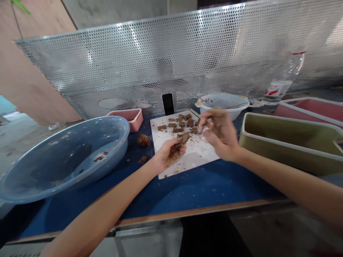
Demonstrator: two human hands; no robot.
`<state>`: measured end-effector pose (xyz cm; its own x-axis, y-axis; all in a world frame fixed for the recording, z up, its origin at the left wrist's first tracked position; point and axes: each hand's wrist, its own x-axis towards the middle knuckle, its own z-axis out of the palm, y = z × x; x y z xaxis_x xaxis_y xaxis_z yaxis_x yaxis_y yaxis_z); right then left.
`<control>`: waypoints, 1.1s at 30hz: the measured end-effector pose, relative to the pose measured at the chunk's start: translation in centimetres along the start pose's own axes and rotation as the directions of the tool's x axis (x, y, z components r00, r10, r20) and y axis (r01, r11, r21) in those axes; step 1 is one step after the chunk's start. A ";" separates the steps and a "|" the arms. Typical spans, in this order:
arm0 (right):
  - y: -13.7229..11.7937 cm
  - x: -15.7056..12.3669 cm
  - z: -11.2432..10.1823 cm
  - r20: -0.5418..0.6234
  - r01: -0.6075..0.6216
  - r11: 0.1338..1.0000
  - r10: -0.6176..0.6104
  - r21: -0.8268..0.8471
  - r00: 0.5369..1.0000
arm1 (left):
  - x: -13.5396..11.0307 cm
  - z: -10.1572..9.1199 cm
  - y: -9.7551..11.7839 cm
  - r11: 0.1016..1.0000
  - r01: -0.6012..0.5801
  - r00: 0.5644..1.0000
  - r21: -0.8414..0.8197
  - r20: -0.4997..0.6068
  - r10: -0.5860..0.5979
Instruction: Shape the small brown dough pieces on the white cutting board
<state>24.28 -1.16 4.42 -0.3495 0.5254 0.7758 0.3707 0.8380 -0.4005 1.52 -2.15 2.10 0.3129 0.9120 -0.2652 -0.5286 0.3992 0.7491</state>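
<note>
My left hand (173,152) is closed round a small flat piece of brown clay (184,137), held up over the near part of a white board (198,151). To the right, my right hand (221,134) is raised above the board's right edge, smeared with brown and slightly blurred. Its thumb and fingers pinch together; a thin, faint thing may be between them, too unclear to name. Several small shaped clay pieces (178,130) lie in rough rows on the far half of the board, with crumbs around them.
A large blue basin (66,157) stands left, a pink tray (134,119) behind it. Brown lumps (143,140) lie beside the board. A phone (168,104) leans on the perforated metal panel (128,64). Rightward are a pale bowl (235,113), a green planter (289,142) and a bottle (280,87).
</note>
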 end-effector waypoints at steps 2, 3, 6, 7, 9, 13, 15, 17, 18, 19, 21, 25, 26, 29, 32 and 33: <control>1.3 -0.2 1.2 0.002 -0.028 0.993 0.028 0.115 1.000 | -0.1 0.1 -0.1 1.000 -0.010 1.000 0.016 0.017 0.010; 1.9 -0.5 1.8 0.019 -0.051 0.984 0.049 0.172 0.999 | -0.1 0.2 -0.2 1.000 -0.013 1.000 0.024 0.028 0.013; 3.1 -1.5 3.1 0.114 -0.115 0.968 0.091 0.223 0.989 | 0.0 0.2 -0.5 0.999 -0.024 0.998 0.047 0.053 0.021; 3.2 -1.8 3.3 0.138 -0.124 0.966 0.094 0.226 0.986 | 0.0 0.3 -0.6 0.998 -0.026 0.998 0.053 0.060 0.023; 3.1 -2.2 3.4 0.152 -0.135 0.963 0.101 0.235 0.983 | 0.0 0.3 -0.7 0.998 -0.032 0.997 0.058 0.070 0.028; 2.6 -2.2 3.4 0.124 -0.166 0.954 0.138 0.251 0.983 | 0.0 0.3 -0.7 0.998 -0.034 0.997 0.060 0.076 0.029; 2.5 -2.0 3.4 0.126 -0.156 0.956 0.127 0.249 0.984 | 0.0 0.3 -0.6 0.997 -0.035 0.997 0.064 0.076 0.030; 2.5 -2.0 3.4 0.129 -0.133 0.961 0.104 0.242 0.986 | 0.1 0.3 -0.7 0.996 -0.043 0.996 0.074 0.080 0.037; 2.5 -2.0 3.4 0.129 -0.126 0.963 0.098 0.236 0.987 | 0.1 0.2 -0.7 0.996 -0.048 0.996 0.080 0.082 0.041; 2.4 -2.0 3.4 0.129 -0.128 0.965 0.100 0.230 0.987 | 0.1 0.2 -0.7 0.995 -0.053 0.995 0.086 0.085 0.046; 2.4 -2.1 3.5 0.130 -0.154 0.963 0.127 0.223 0.983 | 0.1 0.1 -0.8 0.994 -0.058 0.995 0.095 0.086 0.050; 2.1 -2.3 3.7 0.136 -0.210 0.948 0.181 0.238 0.974 | 0.3 0.0 -0.9 0.993 -0.061 0.995 0.101 0.080 0.053; 2.1 -2.3 3.8 0.134 -0.207 0.947 0.178 0.246 0.975 | 0.3 0.0 -0.9 0.993 -0.063 0.995 0.101 0.078 0.055; 2.0 -2.3 3.8 0.133 -0.184 0.944 0.153 0.272 0.979 | 0.5 -0.1 -0.9 0.993 -0.070 0.995 0.098 0.075 0.062; 2.0 -2.3 3.8 0.129 -0.178 0.941 0.146 0.287 0.981 | 0.5 -0.2 -0.8 0.992 -0.069 0.995 0.104 0.075 0.061; 2.1 -2.3 3.8 0.128 -0.182 0.940 0.150 0.288 0.980 | 0.4 -0.2 -0.8 0.992 -0.068 0.995 0.110 0.078 0.059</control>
<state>22.56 -0.08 -0.07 -0.3969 0.6599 0.6380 0.1645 0.7350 -0.6578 1.90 -2.05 1.22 0.3415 0.9240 -0.1721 -0.4588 0.3237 0.8275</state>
